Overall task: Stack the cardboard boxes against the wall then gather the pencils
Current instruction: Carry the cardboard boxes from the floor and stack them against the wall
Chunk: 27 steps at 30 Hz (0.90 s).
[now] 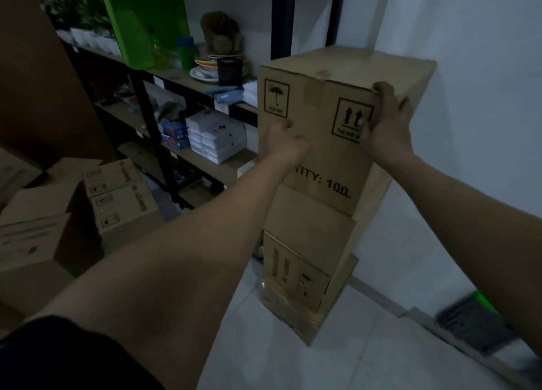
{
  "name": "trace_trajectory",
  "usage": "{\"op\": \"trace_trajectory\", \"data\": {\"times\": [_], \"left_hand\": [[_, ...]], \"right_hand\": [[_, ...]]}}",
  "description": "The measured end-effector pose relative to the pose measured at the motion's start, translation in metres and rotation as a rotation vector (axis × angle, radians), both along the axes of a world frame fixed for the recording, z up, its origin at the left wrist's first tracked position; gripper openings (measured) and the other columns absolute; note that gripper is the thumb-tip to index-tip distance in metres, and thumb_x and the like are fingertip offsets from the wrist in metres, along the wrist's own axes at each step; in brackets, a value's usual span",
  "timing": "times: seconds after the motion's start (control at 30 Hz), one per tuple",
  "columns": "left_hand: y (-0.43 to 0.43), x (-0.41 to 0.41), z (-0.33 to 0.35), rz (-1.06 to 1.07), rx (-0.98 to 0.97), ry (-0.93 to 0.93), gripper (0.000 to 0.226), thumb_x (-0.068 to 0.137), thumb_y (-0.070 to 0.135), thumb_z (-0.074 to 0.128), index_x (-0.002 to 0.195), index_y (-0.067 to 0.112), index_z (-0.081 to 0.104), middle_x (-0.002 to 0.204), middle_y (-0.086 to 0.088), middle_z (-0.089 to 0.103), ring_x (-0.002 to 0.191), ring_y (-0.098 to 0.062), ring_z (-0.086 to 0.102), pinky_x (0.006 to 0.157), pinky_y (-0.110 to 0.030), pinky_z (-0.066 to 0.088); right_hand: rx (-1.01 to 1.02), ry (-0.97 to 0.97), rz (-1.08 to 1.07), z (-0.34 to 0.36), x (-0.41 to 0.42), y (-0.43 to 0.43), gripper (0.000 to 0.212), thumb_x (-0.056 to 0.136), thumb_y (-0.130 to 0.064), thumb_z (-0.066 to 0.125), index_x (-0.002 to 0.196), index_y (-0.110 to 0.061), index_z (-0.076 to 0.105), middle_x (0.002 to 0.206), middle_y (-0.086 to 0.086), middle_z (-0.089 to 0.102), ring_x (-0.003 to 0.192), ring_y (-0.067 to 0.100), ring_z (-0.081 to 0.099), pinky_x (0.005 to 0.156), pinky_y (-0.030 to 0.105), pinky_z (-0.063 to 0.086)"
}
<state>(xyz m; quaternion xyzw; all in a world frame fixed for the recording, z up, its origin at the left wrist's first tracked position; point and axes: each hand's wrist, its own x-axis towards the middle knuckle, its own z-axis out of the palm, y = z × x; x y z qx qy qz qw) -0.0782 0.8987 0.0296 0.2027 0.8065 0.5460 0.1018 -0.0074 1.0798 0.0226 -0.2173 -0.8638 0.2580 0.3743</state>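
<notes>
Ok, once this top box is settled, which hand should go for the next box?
Left, probably. The loose boxes are piled low on the left, nearest the left hand on the front of the top box; the right hand grips its corner by the wall.

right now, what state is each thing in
top box, closed, upright, on the stack by the wall
stack, standing, boxes unevenly aligned
right hand, fingers curled round the top box's right edge
left hand, on the top box's front, grip unclear
floor boxes, closed, not yet stacked
green tray, leaning on the shelf
plates, stacked on the shelf
</notes>
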Motion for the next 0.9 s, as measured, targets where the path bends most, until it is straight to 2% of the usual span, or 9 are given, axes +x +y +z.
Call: {"op": "trace_trajectory", "data": {"times": [0.1,0.27,0.33,0.4,0.53,0.63,0.7,0.83,0.9], "left_hand": [[0.024,0.008,0.012,-0.024,0.01,0.053,0.055,0.095,0.016,0.049,0.148,0.019,0.035,0.137,-0.007,0.051,0.112,-0.022,0.055,0.093,-0.032,0.051],[0.06,0.013,0.03,-0.089,-0.011,0.135,0.059,0.094,0.012,0.047,0.15,0.024,0.031,0.135,-0.002,0.054,0.103,-0.015,0.053,0.082,-0.022,0.045],[0.073,0.015,0.032,-0.124,-0.052,0.117,0.064,0.094,0.017,0.048,0.153,0.027,0.026,0.139,-0.003,0.053,0.112,-0.022,0.057,0.092,-0.029,0.05],[0.083,0.016,0.031,-0.139,-0.098,0.107,0.061,0.093,0.021,0.051,0.151,0.028,0.032,0.135,-0.003,0.057,0.114,-0.026,0.058,0.095,-0.034,0.051],[0.092,0.022,0.027,-0.13,-0.124,0.099,0.057,0.095,0.02,0.049,0.15,0.024,0.034,0.138,-0.003,0.054,0.123,-0.026,0.052,0.099,-0.029,0.045],[0.089,0.024,0.024,-0.098,-0.069,0.072,0.054,0.097,0.019,0.048,0.149,0.02,0.036,0.143,-0.003,0.05,0.127,-0.026,0.05,0.104,-0.03,0.043],[0.081,0.028,0.027,-0.059,-0.074,0.074,0.049,0.099,0.019,0.045,0.148,0.019,0.037,0.145,-0.004,0.048,0.128,-0.025,0.048,0.1,-0.026,0.041],[0.058,0.029,0.033,0.012,-0.077,0.069,0.049,0.099,0.019,0.043,0.148,0.017,0.036,0.135,-0.005,0.052,0.117,-0.021,0.053,0.088,-0.021,0.042],[0.04,0.03,0.035,0.062,-0.083,0.077,0.05,0.096,0.019,0.043,0.145,0.017,0.039,0.129,-0.005,0.055,0.111,-0.023,0.057,0.089,-0.027,0.049]], "right_hand": [[-0.019,-0.012,0.005,0.002,0.0,0.004,0.056,0.098,-0.011,0.048,0.149,-0.028,0.03,0.146,0.021,0.024,0.103,0.014,0.033,0.09,0.023,0.034],[-0.036,0.014,0.033,-0.001,0.0,0.008,0.054,0.098,-0.012,0.049,0.146,-0.032,0.034,0.146,0.02,0.021,0.109,0.021,0.043,0.095,0.024,0.036],[-0.049,0.016,0.038,-0.002,-0.002,0.012,0.054,0.097,-0.013,0.051,0.146,-0.031,0.035,0.145,0.019,0.021,0.111,0.024,0.045,0.097,0.025,0.037],[-0.054,0.005,0.041,-0.003,-0.003,0.013,0.055,0.097,-0.015,0.051,0.146,-0.032,0.035,0.145,0.018,0.02,0.114,0.029,0.046,0.102,0.029,0.038],[-0.055,-0.049,0.036,-0.002,-0.004,0.016,0.057,0.097,-0.02,0.048,0.148,-0.037,0.03,0.151,0.02,0.012,0.124,0.035,0.043,0.109,0.038,0.037],[-0.065,-0.122,0.014,0.003,0.0,0.016,0.058,0.096,-0.026,0.05,0.146,-0.043,0.024,0.151,0.022,0.012,0.128,0.041,0.038,0.108,0.051,0.039],[-0.048,-0.168,-0.022,0.011,0.004,0.013,0.06,0.093,-0.031,0.054,0.144,-0.042,0.024,0.151,0.023,0.015,0.131,0.042,0.035,0.109,0.055,0.035],[0.061,-0.199,-0.084,0.028,0.009,0.001,0.069,0.089,-0.042,0.062,0.148,-0.035,0.027,0.161,0.023,-0.009,0.149,0.038,0.0,0.116,0.064,0.009],[0.178,-0.206,-0.068,0.034,0.007,-0.01,0.072,0.087,-0.045,0.061,0.149,-0.032,0.027,0.162,0.02,-0.013,0.15,0.035,-0.007,0.114,0.066,0.003]]}}
